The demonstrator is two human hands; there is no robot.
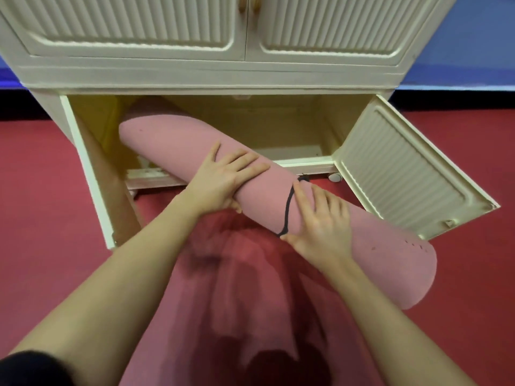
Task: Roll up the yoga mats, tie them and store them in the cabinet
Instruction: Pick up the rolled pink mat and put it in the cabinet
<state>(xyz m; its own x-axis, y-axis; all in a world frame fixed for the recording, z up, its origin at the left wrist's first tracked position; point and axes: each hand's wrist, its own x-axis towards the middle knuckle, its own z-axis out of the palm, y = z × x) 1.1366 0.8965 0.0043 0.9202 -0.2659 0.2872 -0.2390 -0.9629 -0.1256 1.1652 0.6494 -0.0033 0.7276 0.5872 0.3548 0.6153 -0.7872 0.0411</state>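
Note:
A rolled pink yoga mat (172, 146) tied with a black cord (288, 207) lies slanted, its far end inside the open lower compartment of the cream cabinet (195, 76), its near end sticking out to the right. My left hand (223, 176) wraps over the roll's middle, thumb underneath. Just right of the cord, my right hand (320, 221) holds the roll, fingers spread over the top and thumb at the lower side. Under my arms lies another pink mat (237, 302), flat on the floor.
The lower right door (404, 174) swings open toward me on the right; the left door (89, 176) stands open at the left. The upper doors are closed. A caster wheel (334, 176) shows under the cabinet. Red floor (41, 204) surrounds everything.

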